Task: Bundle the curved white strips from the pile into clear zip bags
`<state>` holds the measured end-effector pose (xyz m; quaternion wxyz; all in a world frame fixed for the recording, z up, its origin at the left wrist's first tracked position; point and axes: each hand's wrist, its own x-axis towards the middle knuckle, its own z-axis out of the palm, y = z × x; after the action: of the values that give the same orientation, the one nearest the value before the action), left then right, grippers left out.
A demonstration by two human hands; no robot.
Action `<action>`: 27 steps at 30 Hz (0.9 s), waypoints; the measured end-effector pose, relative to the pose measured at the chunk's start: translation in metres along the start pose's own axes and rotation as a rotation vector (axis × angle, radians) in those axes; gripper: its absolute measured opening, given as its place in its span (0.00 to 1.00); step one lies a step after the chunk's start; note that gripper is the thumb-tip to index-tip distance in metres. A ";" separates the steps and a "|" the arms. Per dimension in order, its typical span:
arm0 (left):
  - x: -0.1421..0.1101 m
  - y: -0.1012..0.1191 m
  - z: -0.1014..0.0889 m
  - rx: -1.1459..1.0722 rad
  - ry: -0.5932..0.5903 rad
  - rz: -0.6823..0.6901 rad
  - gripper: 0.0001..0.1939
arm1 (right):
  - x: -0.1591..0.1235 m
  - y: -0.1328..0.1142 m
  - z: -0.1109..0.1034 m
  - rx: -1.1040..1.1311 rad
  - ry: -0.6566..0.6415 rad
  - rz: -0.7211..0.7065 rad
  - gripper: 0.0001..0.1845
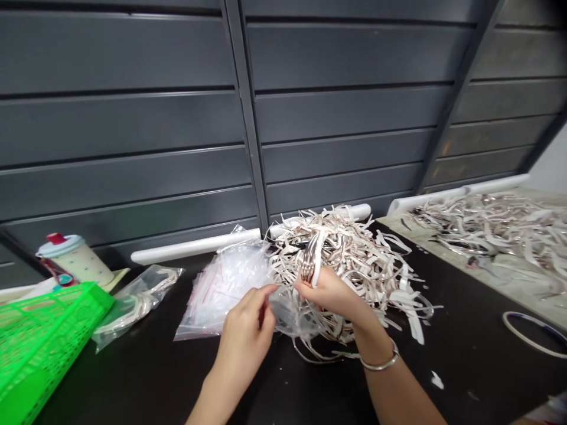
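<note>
My right hand (330, 292) is closed round a bunch of thin curved pale strips (312, 254) that stand up from its fingers, over a large heap of the same strips (372, 260). My left hand (248, 321) pinches the edge of a small clear plastic bag (287, 313) held between both hands. A stack of clear zip bags with red seals (221, 286) lies just left of the hands on the black table (146, 372). A silver bangle (381, 363) circles my right wrist.
A green plastic basket (31, 348) sits at the left edge, with a filled clear bag (133, 304) beside it and a lidded cup (75, 257) behind. Another heap of strips (491, 227) covers a mat at the right. A white ring (534, 333) lies near it.
</note>
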<state>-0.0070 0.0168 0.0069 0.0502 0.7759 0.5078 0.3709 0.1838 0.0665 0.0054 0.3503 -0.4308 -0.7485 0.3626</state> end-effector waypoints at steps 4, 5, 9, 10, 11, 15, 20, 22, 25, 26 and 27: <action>0.000 -0.002 0.002 0.011 0.098 -0.019 0.09 | 0.003 -0.003 0.004 0.087 -0.012 -0.075 0.13; -0.001 -0.003 0.001 0.026 0.130 -0.023 0.09 | 0.003 -0.004 0.003 0.141 -0.009 -0.088 0.13; -0.001 -0.007 -0.002 0.116 0.221 -0.025 0.10 | -0.004 -0.011 -0.006 0.499 0.128 -0.159 0.11; -0.001 -0.007 -0.002 0.137 0.229 -0.015 0.10 | -0.008 -0.014 -0.008 0.599 0.171 -0.186 0.11; -0.001 -0.007 -0.002 0.155 0.233 -0.004 0.10 | -0.012 -0.019 -0.010 0.687 0.211 -0.209 0.10; -0.002 -0.005 0.001 0.185 0.240 0.026 0.11 | -0.026 -0.042 0.000 0.869 0.291 -0.238 0.08; -0.004 -0.003 -0.002 0.195 0.263 0.027 0.11 | -0.025 -0.055 0.033 0.971 0.091 -0.260 0.09; -0.005 -0.002 -0.006 0.202 0.275 0.031 0.11 | -0.022 -0.054 0.041 0.902 -0.009 -0.251 0.08; -0.006 -0.001 -0.011 0.197 0.285 0.030 0.10 | -0.019 -0.050 0.044 0.582 -0.091 -0.208 0.03; -0.006 0.000 -0.012 0.192 0.289 0.029 0.09 | -0.018 -0.048 0.044 0.437 -0.096 -0.210 0.01; -0.007 0.000 -0.012 0.185 0.292 0.030 0.09 | -0.018 -0.046 0.045 0.296 -0.090 -0.226 0.02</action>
<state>-0.0160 0.0076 0.0123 -0.1012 0.7225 0.5301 0.4321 0.1355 0.0233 0.0183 0.4144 -0.2712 -0.7454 0.4462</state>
